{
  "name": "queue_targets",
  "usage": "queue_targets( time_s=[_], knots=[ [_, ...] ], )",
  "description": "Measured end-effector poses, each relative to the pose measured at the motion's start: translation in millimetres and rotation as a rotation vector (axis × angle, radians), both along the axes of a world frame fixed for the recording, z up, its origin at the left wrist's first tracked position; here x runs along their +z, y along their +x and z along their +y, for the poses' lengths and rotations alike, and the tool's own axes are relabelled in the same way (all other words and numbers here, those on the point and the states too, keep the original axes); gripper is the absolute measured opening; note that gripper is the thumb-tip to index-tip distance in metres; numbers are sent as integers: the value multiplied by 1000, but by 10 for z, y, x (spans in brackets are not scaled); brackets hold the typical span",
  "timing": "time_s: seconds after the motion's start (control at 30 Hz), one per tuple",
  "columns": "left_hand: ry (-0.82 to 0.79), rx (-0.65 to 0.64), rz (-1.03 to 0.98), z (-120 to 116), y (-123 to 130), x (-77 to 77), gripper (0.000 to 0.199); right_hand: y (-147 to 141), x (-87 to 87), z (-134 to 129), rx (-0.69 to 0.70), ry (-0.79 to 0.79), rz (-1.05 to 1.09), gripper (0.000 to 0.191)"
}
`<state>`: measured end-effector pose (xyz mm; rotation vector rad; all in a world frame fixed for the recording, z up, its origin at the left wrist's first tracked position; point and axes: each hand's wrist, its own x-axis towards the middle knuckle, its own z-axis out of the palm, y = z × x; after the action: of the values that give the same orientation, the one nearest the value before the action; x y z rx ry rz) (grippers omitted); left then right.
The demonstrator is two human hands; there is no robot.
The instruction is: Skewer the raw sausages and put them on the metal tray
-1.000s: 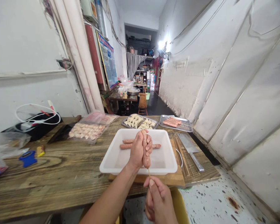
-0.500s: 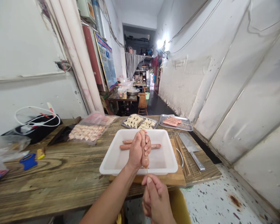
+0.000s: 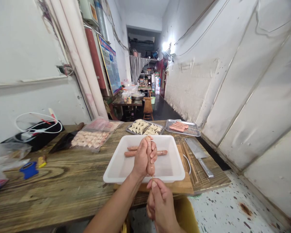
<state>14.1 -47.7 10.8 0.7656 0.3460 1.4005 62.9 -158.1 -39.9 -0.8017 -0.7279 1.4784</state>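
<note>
right hand (image 3: 161,205) has slid up the skewer (image 3: 152,180)
left hand (image 3: 143,158) closed round the sausage (image 3: 150,169), right pinching the stick; two sausages (image 3: 131,154) lie in the white tray (image 3: 111,174), skewered sausages (image 3: 177,128) on a steel tray (image 3: 181,132)

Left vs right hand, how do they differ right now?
The left hand wraps around a sausage, while the right hand pinches a thin skewer. The left hand uses its whole palm and fingers; the right uses fingertips. The left is above the white tub; the right is below its front edge. Both are bare and gripping.
</note>
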Motion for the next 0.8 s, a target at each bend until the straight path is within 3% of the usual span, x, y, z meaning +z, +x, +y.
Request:
queue_targets(
  time_s=[0.8],
  knots=[
    [5, -12, 36, -10, 31, -25, 29, 30, -32, 184, -5, -42, -74, 51]
  ],
)
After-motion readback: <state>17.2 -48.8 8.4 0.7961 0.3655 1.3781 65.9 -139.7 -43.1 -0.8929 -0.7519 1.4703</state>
